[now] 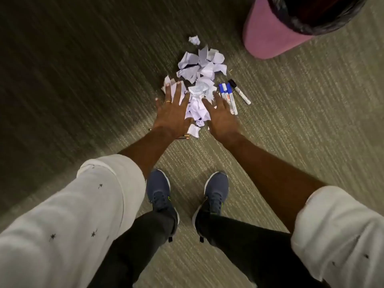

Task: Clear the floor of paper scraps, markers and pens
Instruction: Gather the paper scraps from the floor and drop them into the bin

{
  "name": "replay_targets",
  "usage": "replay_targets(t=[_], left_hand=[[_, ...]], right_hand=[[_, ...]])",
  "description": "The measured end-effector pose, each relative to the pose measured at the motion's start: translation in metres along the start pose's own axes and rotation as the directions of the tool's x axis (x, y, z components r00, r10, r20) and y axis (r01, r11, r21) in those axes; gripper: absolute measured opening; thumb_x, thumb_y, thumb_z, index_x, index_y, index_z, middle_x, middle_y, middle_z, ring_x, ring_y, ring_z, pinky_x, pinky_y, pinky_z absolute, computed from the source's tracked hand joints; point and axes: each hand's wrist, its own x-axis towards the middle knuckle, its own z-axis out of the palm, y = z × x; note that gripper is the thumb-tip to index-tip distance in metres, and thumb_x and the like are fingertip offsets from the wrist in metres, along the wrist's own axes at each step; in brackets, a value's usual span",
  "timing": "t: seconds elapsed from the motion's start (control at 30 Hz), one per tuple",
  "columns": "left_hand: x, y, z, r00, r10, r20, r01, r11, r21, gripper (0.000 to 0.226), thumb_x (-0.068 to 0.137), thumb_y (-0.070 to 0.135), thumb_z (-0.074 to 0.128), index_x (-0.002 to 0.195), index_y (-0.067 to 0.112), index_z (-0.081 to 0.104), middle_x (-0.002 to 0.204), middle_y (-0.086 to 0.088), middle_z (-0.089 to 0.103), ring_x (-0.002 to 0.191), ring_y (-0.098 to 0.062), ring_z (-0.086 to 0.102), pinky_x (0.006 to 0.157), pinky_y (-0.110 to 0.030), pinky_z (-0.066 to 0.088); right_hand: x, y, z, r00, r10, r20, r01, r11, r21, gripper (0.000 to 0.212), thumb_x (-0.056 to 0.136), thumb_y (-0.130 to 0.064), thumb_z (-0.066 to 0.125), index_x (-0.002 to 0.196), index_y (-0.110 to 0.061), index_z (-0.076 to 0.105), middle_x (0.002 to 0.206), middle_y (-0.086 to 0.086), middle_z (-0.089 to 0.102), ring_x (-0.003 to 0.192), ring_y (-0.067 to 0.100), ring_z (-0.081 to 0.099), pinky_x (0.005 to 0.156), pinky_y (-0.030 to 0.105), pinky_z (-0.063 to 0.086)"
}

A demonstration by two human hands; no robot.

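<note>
Two-sided scoop | left hand (pixel 173 112), right hand (pixel 221 116) flank scraps (pixel 200 77) | fingers spread, holding nothing | advised: cup inward, lift to bin (pixel 268 38).

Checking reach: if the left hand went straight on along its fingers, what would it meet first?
Probably the paper scraps; the left hand points into the pile's left edge, height unclear.

Heaped white paper scraps (pixel 200 80) on carpet, blue-capped markers (pixel 227 95) just right, pens (pixel 184 137) nearer.
</note>
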Motion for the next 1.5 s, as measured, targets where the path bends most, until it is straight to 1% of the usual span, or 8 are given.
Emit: replay_targets(t=[0.37,0.53,0.73,0.93,1.13,1.3,1.43,1.5], left_hand=[[0.097,-0.003,0.114,0.989,-0.065,0.13,0.09,0.976,-0.2,0.09,0.088,0.048,0.068,0.158,0.028,0.016,0.166,-0.015,-0.013,0.152,-0.044,-0.009,0.123,-0.057,0.018],[0.112,0.001,0.135,0.99,-0.087,0.109,0.11,0.966,-0.233,0.09,0.083,0.034,0.077,0.156,0.03,0.025,0.167,-0.011,-0.009,0.153,-0.041,-0.007,0.118,-0.058,0.031],[0.108,-0.011,0.149,0.992,-0.071,-0.106,0.036,0.952,-0.305,0.063,0.091,0.007,0.067,0.148,0.019,0.043,0.165,-0.007,0.015,0.15,-0.027,0.026,0.118,-0.04,0.038],[0.091,-0.02,0.127,0.97,-0.173,-0.168,0.064,0.856,-0.514,0.032,0.091,0.014,0.065,0.123,0.011,0.063,0.134,-0.005,0.06,0.119,-0.024,0.062,0.099,-0.037,0.053],[0.06,-0.026,0.086,0.972,-0.176,-0.158,0.08,0.873,-0.481,0.029,0.091,0.013,0.063,0.119,0.01,0.07,0.138,-0.005,0.058,0.119,-0.02,0.061,0.094,-0.019,0.043],[0.025,-0.022,0.031,0.975,-0.113,-0.192,0.015,0.894,-0.448,0.027,0.094,0.013,0.057,0.117,0.007,0.071,0.144,-0.01,0.051,0.132,-0.026,0.051,0.108,-0.031,0.041],[-0.001,-0.008,-0.025,0.962,-0.145,-0.23,0.013,0.87,-0.493,0.03,0.092,0.006,0.062,0.12,0.006,0.07,0.143,-0.008,0.054,0.123,-0.018,0.058,0.092,0.002,0.035],[-0.014,0.002,-0.058,0.959,-0.125,-0.256,-0.021,0.864,-0.502,0.028,0.09,0.006,0.063,0.117,0.008,0.071,0.137,-0.008,0.059,0.119,-0.018,0.06,0.094,-0.012,0.041]], right_hand=[[0.099,0.026,0.107,0.99,-0.036,0.133,0.043,0.998,-0.052,0.089,0.086,-0.029,0.074,0.157,-0.023,0.02,0.163,0.012,0.015,0.147,0.046,0.019,0.106,0.054,0.048],[0.116,0.028,0.137,0.975,-0.155,0.157,0.191,0.948,-0.256,0.088,0.094,-0.037,0.064,0.16,-0.017,0.007,0.167,0.012,0.008,0.154,0.041,0.006,0.12,0.06,0.026],[0.107,0.03,0.137,0.988,-0.113,-0.107,0.109,0.993,-0.037,0.063,0.085,-0.001,0.068,0.143,-0.014,0.045,0.149,0.015,0.041,0.119,0.039,0.059,0.086,0.046,0.058],[0.096,0.024,0.11,0.985,-0.046,-0.166,0.051,0.998,0.024,0.033,0.089,0.007,0.053,0.118,-0.006,0.062,0.121,0.016,0.06,0.096,0.037,0.068,0.077,0.042,0.058],[0.064,0.009,0.078,0.965,0.02,-0.263,0.01,0.994,0.113,0.033,0.086,0.009,0.051,0.111,-0.007,0.064,0.107,0.014,0.067,0.091,0.034,0.07,0.075,0.043,0.06],[0.029,-0.007,0.034,0.953,0.059,-0.297,-0.014,0.988,0.151,0.026,0.093,0.0,0.053,0.113,-0.01,0.067,0.11,0.012,0.069,0.095,0.031,0.069,0.078,0.039,0.058],[-0.002,-0.02,-0.018,0.944,0.094,-0.315,-0.038,0.983,0.181,0.027,0.094,0.001,0.052,0.114,-0.011,0.067,0.111,0.01,0.069,0.097,0.03,0.069,0.076,0.035,0.056],[-0.019,-0.026,-0.05,0.94,0.104,-0.326,-0.044,0.981,0.187,0.031,0.093,0.003,0.05,0.115,-0.011,0.067,0.113,0.01,0.069,0.097,0.03,0.069,0.076,0.036,0.057]])
